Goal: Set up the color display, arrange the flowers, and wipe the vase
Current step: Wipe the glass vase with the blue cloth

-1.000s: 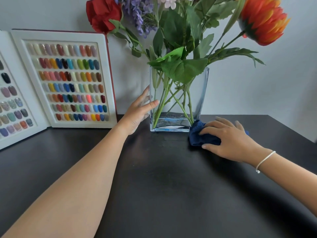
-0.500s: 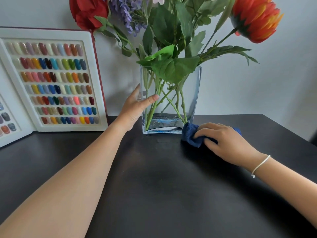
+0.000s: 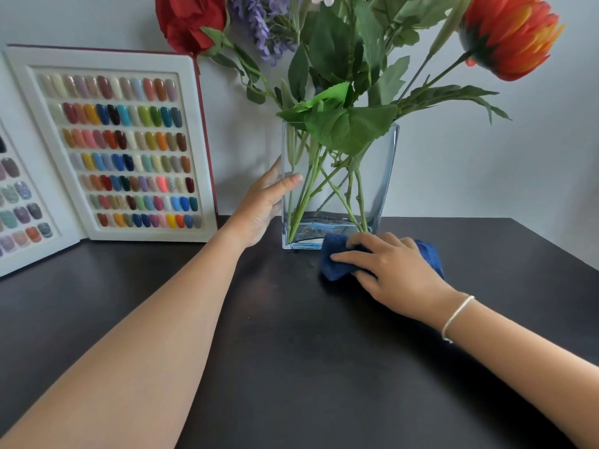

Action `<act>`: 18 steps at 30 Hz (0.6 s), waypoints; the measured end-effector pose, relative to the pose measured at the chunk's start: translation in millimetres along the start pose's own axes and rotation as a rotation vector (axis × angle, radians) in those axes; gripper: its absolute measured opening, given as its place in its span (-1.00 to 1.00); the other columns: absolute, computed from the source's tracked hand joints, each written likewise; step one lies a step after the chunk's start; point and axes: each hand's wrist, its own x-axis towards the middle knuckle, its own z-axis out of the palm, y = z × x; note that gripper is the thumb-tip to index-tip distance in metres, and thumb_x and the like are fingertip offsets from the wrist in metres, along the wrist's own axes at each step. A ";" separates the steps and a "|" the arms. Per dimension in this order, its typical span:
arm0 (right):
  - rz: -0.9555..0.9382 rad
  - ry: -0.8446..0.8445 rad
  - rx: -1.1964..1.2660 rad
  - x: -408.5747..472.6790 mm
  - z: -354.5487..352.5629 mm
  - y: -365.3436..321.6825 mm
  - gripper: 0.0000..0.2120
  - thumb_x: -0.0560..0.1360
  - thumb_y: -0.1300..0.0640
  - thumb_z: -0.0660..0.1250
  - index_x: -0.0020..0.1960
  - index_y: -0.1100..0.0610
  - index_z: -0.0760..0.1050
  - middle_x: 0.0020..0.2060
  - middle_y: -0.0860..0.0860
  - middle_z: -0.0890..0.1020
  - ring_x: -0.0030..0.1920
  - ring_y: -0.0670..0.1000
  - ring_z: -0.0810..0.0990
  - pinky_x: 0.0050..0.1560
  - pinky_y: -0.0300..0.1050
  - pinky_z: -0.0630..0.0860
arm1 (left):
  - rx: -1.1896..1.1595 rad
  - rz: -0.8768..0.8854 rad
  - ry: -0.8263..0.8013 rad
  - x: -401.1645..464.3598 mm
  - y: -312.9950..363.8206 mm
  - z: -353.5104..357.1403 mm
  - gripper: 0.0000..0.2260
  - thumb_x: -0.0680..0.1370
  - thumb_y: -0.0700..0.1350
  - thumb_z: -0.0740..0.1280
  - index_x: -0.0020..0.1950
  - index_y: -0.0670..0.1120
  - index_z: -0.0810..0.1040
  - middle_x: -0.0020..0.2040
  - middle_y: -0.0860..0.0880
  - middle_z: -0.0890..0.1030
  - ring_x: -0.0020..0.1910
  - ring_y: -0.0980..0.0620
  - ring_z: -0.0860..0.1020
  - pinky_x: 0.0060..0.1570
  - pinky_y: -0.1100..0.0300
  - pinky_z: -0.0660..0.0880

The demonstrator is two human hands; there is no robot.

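A clear rectangular glass vase (image 3: 382,176) stands upright near the back of the dark table (image 3: 291,367). It holds a red flower (image 3: 188,21), purple blossoms (image 3: 259,24), an orange flower (image 3: 512,30) and green leaves (image 3: 350,124). My left hand (image 3: 262,205) grips the vase's left side, thumb on its front face. My right hand (image 3: 392,270) presses a dark blue cloth (image 3: 337,264) on the table against the vase's lower right front corner. The nail color display (image 3: 123,150) stands open at the left, leaning on the wall.
A second panel of the display (image 3: 19,205) angles forward at the far left edge. A pale wall (image 3: 486,173) runs right behind the vase and display. The table's right edge slants away at the right.
My left hand has closed onto the vase's left side. My right hand has slid the blue cloth a little leftward along the vase's base.
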 end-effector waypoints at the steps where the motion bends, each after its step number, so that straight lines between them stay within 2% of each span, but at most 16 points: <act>1: -0.032 0.009 0.003 6.9 1.7 -11.1 -0.64 0.53 0.03 0.13 0.30 -0.21 0.34 0.29 -0.09 0.39 0.19 0.10 0.39 0.14 0.08 0.28 | -0.013 -0.008 0.000 -0.1 -0.6 -0.9 -0.28 0.35 0.10 0.37 0.47 0.06 0.19 0.28 0.12 0.45 0.28 0.16 0.37 0.39 0.02 0.16; 4: -0.096 0.037 -0.060 34.1 11.9 -48.4 -0.63 0.54 0.06 0.10 0.33 -0.15 0.31 0.30 -0.04 0.37 0.19 0.15 0.37 0.14 0.11 0.27 | -0.031 -0.021 0.001 -1.5 -2.4 -2.6 -0.20 0.33 0.12 0.39 0.49 0.04 0.10 0.43 0.01 0.34 0.39 0.08 0.27 0.32 0.09 0.14; 7: -0.063 0.054 -0.141 48.3 19.8 -68.3 -0.63 0.55 0.12 0.12 0.33 -0.10 0.30 0.27 -0.01 0.35 0.17 0.18 0.36 0.08 0.12 0.27 | -0.027 -0.027 -0.006 -2.3 -1.8 -6.1 -0.19 0.32 0.14 0.40 0.48 0.03 0.11 0.41 0.01 0.37 0.38 0.06 0.29 0.38 0.03 0.16; 11: -0.018 0.059 -0.148 45.2 18.8 -61.3 -0.61 0.53 0.13 0.14 0.32 -0.14 0.29 0.22 -0.02 0.35 0.15 0.17 0.36 0.07 0.12 0.29 | 0.013 -0.019 -0.006 -3.1 1.3 -7.7 -0.22 0.29 0.17 0.41 0.45 0.02 0.24 0.35 0.01 0.44 0.35 0.05 0.36 0.39 -0.10 0.24; 18: 0.109 0.030 -0.112 22.7 6.8 -26.9 -0.62 0.52 0.13 0.13 0.27 -0.23 0.33 0.17 -0.07 0.37 0.14 0.09 0.37 0.05 0.04 0.29 | 0.008 -0.015 -0.006 -3.0 1.5 -8.9 -0.29 0.33 0.12 0.39 0.44 0.01 0.27 0.38 -0.04 0.42 0.34 0.05 0.38 0.38 -0.13 0.25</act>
